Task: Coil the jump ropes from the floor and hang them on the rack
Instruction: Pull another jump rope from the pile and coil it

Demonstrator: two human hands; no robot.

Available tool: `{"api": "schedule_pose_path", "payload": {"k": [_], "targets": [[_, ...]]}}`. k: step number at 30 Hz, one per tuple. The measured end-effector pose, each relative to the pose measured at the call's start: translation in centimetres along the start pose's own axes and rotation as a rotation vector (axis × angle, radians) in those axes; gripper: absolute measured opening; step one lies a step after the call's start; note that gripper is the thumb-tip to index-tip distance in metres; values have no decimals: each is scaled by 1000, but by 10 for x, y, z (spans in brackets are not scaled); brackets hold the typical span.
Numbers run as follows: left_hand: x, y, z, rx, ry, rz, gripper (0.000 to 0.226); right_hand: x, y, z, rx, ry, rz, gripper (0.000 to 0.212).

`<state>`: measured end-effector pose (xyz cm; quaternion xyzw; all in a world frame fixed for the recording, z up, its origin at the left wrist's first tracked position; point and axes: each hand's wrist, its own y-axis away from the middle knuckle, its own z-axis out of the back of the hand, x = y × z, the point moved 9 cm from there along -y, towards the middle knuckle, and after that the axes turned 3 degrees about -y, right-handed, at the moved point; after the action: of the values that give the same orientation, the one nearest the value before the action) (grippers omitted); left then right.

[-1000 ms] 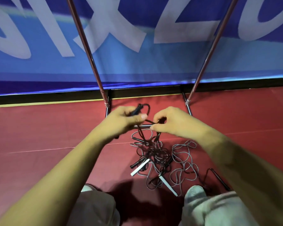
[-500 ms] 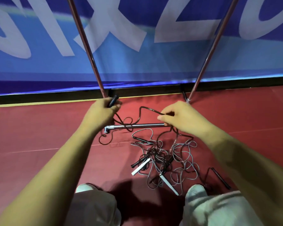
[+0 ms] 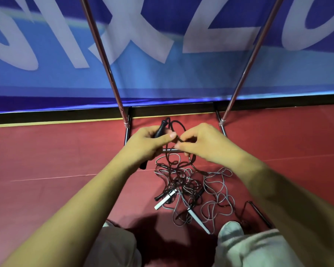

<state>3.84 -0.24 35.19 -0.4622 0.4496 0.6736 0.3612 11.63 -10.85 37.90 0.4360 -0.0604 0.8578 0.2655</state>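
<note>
My left hand (image 3: 146,144) grips the black handles (image 3: 160,128) of a dark jump rope, one end sticking out above the fist and one below. My right hand (image 3: 202,144) pinches that rope's cord (image 3: 178,130), which loops up between both hands. Below them a tangle of jump ropes (image 3: 183,185) lies on the red floor, dark and grey cords mixed, with two white handles (image 3: 165,199) and a black one showing. The metal rack (image 3: 104,54) rises behind my hands, its two slanted poles meeting a base frame on the floor.
A blue banner (image 3: 162,78) with large white letters hangs behind the rack. A black rope handle (image 3: 259,213) lies at the right by my shoe (image 3: 230,229). My knees fill the bottom of the view. Red floor (image 3: 56,151) spreads to the left and right.
My hands, spread apart half a second ago with the cord stretched between them, have come back together. The cord now stands in a loop above the left fist.
</note>
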Motion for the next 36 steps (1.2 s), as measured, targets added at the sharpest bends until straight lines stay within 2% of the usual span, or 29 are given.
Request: {"api": "schedule_pose_path", "payload": {"k": [2,5,9,10,13,15,16,18,19,20,22,25,27,29,32,34,36], "targets": [[6,0,-5,-45,108,53,11,-2,2,-5,46,19,-11,23],[9,-1,-5,-152,276,65,25,-15,0,-10,99,90,-59,15],[1,-8,32,-302,452,6,5,-46,-4,-4,132,213,-159,15],[0,-9,45,-339,524,-7,7,-58,-4,-3,151,272,-195,15],[7,-9,79,-418,662,14,36,-96,4,-6,273,330,-345,23],[14,-5,90,-409,477,75,27,-102,5,-5,256,270,-356,27],[17,-2,93,-396,256,123,21,-97,2,-1,184,226,-331,27],[25,2,91,-292,-356,256,24,-80,-5,14,5,144,-256,21],[29,3,84,-210,-580,293,27,-72,-8,18,-56,107,-233,18],[31,2,77,-169,-691,293,28,-66,-9,20,-87,96,-223,18],[25,-1,71,-213,-634,201,27,-57,-11,16,-77,149,-216,17],[8,-3,63,-285,-295,35,26,-43,-9,4,-14,205,-180,19],[0,-2,47,-215,-154,4,17,-29,-6,-4,16,198,-118,18],[-2,0,19,-54,-135,2,18,-13,-3,-10,35,149,-58,15],[3,5,-12,187,-235,33,14,-2,-2,-7,18,52,-37,14],[7,2,-11,195,-235,43,15,-6,-2,-3,13,11,-74,17],[8,-3,1,78,-207,43,18,-16,-2,-4,64,68,-126,21]]}}
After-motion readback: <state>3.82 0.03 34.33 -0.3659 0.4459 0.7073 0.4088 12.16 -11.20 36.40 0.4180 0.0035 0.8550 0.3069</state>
